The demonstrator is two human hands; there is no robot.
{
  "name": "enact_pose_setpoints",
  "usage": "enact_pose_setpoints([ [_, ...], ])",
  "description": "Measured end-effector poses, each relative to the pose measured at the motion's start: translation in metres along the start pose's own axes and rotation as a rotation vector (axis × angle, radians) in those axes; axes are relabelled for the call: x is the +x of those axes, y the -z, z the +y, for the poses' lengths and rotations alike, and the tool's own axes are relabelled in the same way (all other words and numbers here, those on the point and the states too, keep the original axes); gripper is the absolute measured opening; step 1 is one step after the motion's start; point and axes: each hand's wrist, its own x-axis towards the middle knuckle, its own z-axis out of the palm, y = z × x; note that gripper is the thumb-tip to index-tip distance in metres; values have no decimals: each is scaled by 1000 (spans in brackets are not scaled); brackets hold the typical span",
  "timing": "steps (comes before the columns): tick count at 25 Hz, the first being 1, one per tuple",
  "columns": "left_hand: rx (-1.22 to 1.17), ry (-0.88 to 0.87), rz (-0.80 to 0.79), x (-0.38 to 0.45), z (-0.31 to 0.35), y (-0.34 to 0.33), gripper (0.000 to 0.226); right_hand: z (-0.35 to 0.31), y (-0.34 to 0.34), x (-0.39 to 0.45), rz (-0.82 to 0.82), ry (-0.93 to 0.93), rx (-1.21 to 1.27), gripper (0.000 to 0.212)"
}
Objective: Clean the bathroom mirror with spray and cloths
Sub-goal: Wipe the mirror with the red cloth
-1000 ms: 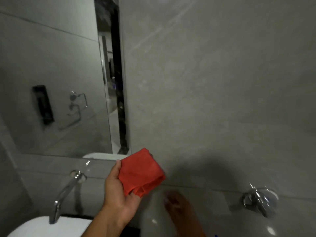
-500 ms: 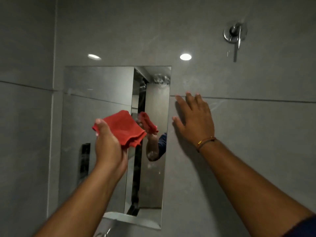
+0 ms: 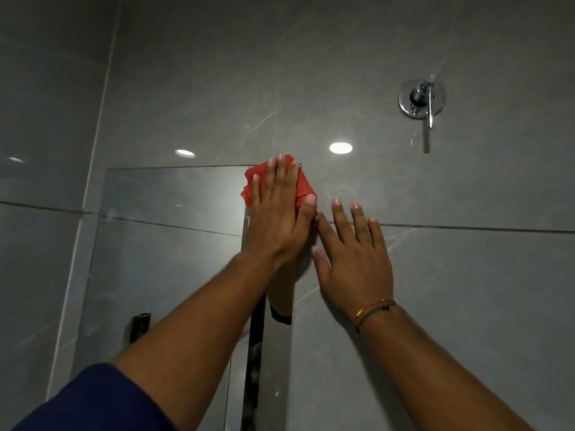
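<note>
The mirror is a tall panel set flush into the grey tiled wall, left of centre. A folded red cloth is pressed flat against the mirror's top right corner. My left hand lies flat on the cloth with fingers spread, holding it against the glass. My right hand rests open and flat on the wall tile just right of the mirror's edge, touching nothing else; a thin bracelet is on its wrist. No spray bottle is in view.
A chrome wall fitting with a hanging rod sits high on the right. Ceiling lights reflect as bright spots on the glossy tiles. A dark fixture shows in the mirror's lower left.
My left hand has risen from mid-mirror, where it held the cloth in the air, to the top right corner and now presses the cloth on the glass. My right hand stays on the wall.
</note>
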Motion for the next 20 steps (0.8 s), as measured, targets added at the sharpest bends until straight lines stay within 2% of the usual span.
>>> enact_pose_setpoints([
  [2, -68, 32, 20, 4, 0, -2, 75, 0, -7, -1, 63, -3, -13, 66],
  [6, 192, 93, 27, 14, 14, -12, 70, -3, -17, 0, 194, -41, 21, 69],
  [9, 268, -49, 22, 19, -2, -5, 69, -3, -18, 1, 210, -60, 15, 72],
  [11, 236, -169, -9, 27, -19, 4, 68, -3, -16, 0, 193, -78, 5, 73],
  [13, 220, -215, -21, 33, -33, 6, 67, -1, -15, -2, 175, -101, 9, 73],
  [16, 188, -109, 32, 38, -78, 19, 68, 0, -14, -5, 162, -89, -2, 73],
  [20, 190, 139, 81, 41, -190, 61, 65, -7, -17, -3, 154, -88, -59, 74],
])
